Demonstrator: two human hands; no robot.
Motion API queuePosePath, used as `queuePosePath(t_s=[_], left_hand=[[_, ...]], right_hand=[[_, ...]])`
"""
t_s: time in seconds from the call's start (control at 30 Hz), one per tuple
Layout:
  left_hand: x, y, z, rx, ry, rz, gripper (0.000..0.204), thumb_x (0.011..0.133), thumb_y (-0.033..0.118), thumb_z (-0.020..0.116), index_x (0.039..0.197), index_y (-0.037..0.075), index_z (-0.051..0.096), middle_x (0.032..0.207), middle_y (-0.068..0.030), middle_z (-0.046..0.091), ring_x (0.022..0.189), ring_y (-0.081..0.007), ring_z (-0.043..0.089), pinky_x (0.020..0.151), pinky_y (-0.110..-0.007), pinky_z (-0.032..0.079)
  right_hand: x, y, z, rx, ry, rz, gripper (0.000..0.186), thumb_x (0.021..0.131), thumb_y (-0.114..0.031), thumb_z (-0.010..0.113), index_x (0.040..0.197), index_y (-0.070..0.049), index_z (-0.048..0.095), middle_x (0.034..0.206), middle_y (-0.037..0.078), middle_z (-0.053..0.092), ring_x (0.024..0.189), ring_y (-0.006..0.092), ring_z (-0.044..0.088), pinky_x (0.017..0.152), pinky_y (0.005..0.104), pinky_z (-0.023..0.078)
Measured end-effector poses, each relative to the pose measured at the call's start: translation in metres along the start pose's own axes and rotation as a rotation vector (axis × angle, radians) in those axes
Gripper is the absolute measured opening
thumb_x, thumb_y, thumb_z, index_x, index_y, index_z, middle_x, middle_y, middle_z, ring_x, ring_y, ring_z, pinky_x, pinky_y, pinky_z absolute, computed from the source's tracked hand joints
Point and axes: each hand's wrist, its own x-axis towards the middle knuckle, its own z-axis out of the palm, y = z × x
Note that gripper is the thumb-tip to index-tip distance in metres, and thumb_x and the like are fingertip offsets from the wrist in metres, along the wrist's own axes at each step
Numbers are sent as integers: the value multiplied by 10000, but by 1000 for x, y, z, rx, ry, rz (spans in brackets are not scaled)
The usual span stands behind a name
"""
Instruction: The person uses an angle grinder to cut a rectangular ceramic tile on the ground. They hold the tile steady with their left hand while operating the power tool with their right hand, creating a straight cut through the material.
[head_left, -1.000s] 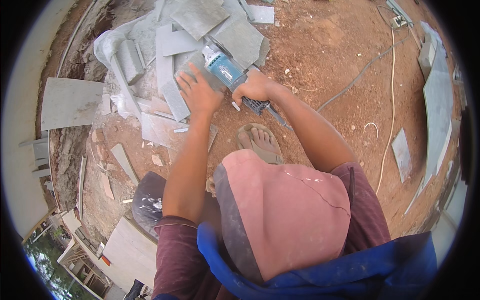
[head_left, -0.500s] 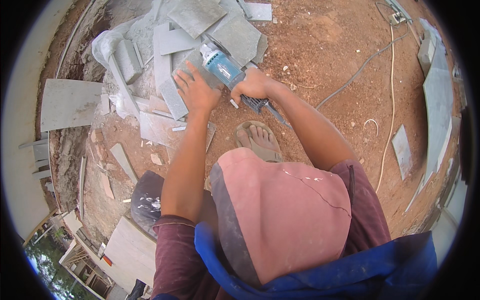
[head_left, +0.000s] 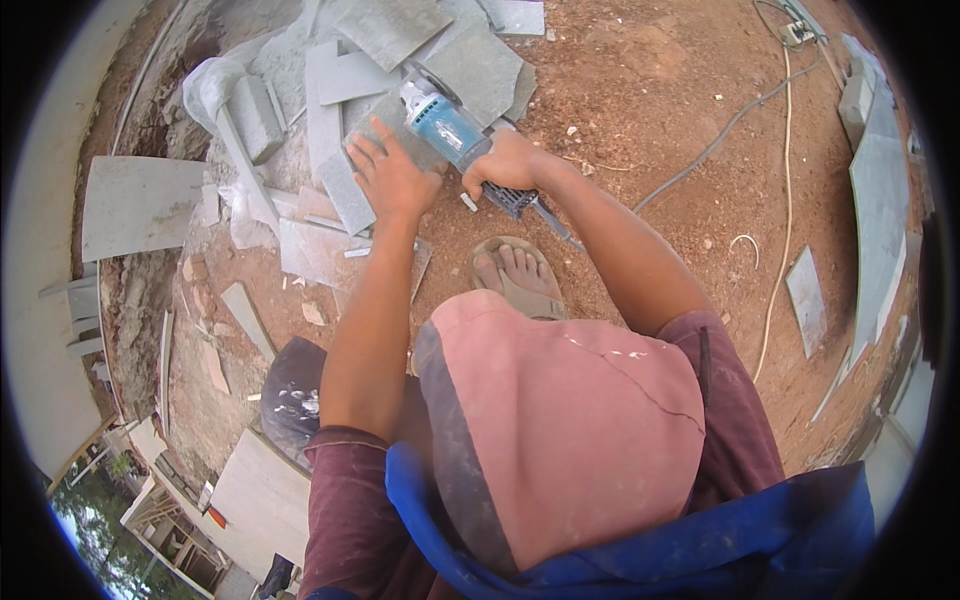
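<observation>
**Angle grinder held over a pile of grey stone slabs**

The ground point(head_left: 680, 120) is bare red earth. On it, ahead of the person, lies a pile of grey stone slabs point(head_left: 470, 60), flat pieces overlapping at different angles, with narrower offcuts point(head_left: 245, 320) scattered to the left. A long grey slab point(head_left: 880, 220) lies well apart at the right edge. A power cable point(head_left: 720, 135) runs from the tool's rear across the earth toward the upper right. The person's sandalled foot point(head_left: 515, 275) rests on the ground just below the hands. The blue-bodied angle grinder point(head_left: 445, 125) sits on top of the pile, its head pointing up and left. The right hand point(head_left: 505, 165) is clenched around the grinder's rear handle. The left hand point(head_left: 390, 175) lies flat, fingers spread, pressing on a slab point(head_left: 345, 190) just beside the grinder.
</observation>
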Motion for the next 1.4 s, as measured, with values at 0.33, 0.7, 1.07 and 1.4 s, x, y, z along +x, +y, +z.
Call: queuePosePath(t_s=[0.33,0.7,1.07,1.4], left_hand=[[-1,1,-1,-3,6,3,1328,798,443,881,1706,60,-9,1717,-380,88,1623,-510,63,1284,-616,190],[0,4,-1,9,-5,2,1332,799,450,881,1706,61,-13,1717,-383,85,1624,-508,61,1286,-613,189],[-1,2,0,3,-6,0,1332,806,465,879,1709,78,-21,1729,-365,64,1627,-501,52,1290,-609,182],[-2,3,1,-10,24,14,1337,783,456,900,1708,58,21,1715,-388,106,1615,-526,87,1292,-598,182]], right_hand=[[-13,-6,-3,-3,-2,31,379,521,-273,857,712,33,741,847,188,748,738,284,695,668,361,560],[-7,1,-2,-39,-1,48,406,519,-288,855,734,40,748,871,194,754,746,285,703,674,364,560],[-11,-1,-1,14,-23,64,349,523,-261,848,689,24,733,821,171,742,709,267,687,639,364,542],[-5,12,2,29,-3,5,362,516,-264,849,708,21,734,826,179,742,712,269,686,646,362,550]])
